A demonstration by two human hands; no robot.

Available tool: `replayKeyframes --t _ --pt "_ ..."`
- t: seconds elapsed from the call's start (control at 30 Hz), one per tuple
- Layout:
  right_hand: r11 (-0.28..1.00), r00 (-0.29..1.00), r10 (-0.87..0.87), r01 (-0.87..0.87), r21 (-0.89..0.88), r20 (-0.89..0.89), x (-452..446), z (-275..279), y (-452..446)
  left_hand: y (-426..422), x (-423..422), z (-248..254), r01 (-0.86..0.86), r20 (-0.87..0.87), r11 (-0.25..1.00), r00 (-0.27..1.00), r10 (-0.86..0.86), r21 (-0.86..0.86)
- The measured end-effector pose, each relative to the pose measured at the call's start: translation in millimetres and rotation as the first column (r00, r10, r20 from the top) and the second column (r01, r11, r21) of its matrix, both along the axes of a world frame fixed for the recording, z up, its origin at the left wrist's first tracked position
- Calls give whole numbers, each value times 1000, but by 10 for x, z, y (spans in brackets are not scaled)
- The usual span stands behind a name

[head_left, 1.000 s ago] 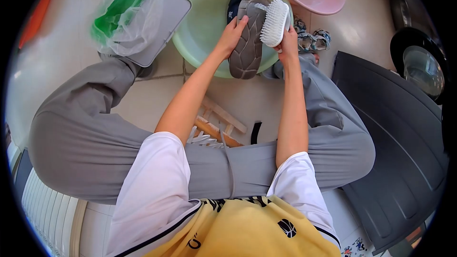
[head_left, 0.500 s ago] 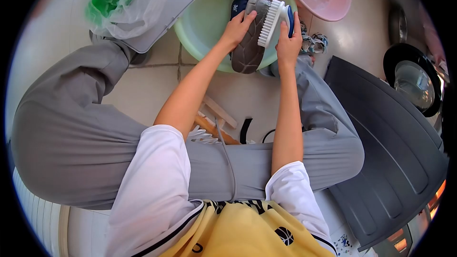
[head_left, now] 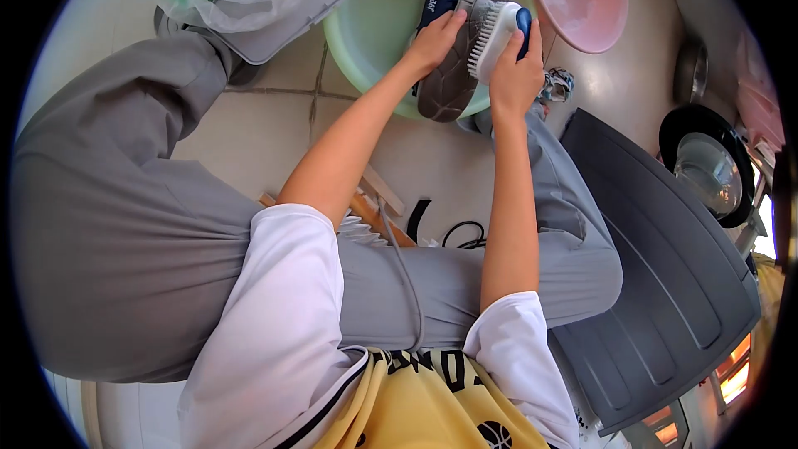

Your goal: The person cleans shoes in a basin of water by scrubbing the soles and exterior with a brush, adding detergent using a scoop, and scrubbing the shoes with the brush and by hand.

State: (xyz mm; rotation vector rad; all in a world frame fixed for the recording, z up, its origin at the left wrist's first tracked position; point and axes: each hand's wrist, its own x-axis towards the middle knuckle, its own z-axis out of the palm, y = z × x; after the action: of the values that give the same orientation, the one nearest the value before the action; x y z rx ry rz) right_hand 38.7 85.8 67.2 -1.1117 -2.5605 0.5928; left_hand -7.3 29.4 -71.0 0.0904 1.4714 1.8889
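Left hand [head_left: 438,40], 1: fingers partly closed around 1 slipper [head_left: 457,62] with a grey-brown patterned sole turned up, held tilted over 1 pale green basin [head_left: 364,41], a dark blue piece [head_left: 442,2] alongside. Right hand [head_left: 516,79], 1: fingers closed on the blue grip of 1 white brush [head_left: 499,39], bristles against the sole. Nearby, 1 pink basin [head_left: 594,12] beside the green, and 1 dark grey panel [head_left: 657,266] at the right.

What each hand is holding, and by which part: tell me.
The left hand holds the shoe by its side, with fingertips on the sole. The right hand holds the brush by its blue handle.
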Motion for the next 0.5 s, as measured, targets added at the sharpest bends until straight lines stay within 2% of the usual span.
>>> replayKeyframes --t 0.1,0.2,0.27,0.33,0.5 --pt "999 999 36 -37 18 18 36 -100 -24 4 -25 23 19 -8 999 1000 -20 -49" --pt "1000 1000 8 -8 0 -23 84 -133 -148 45 -28 -33 -15 71 1000 997 14 15" --pt "999 997 -32 33 -20 66 129 -125 -214 78 -27 -64 -25 87 1000 996 25 -5" --pt "999 997 -46 47 -20 70 153 -64 -288 50 -60 1 -38 16 996 999 39 -85" --pt "997 987 -25 36 -65 158 267 -67 -307 104 -71 -86 -66 53 994 996 71 -92"
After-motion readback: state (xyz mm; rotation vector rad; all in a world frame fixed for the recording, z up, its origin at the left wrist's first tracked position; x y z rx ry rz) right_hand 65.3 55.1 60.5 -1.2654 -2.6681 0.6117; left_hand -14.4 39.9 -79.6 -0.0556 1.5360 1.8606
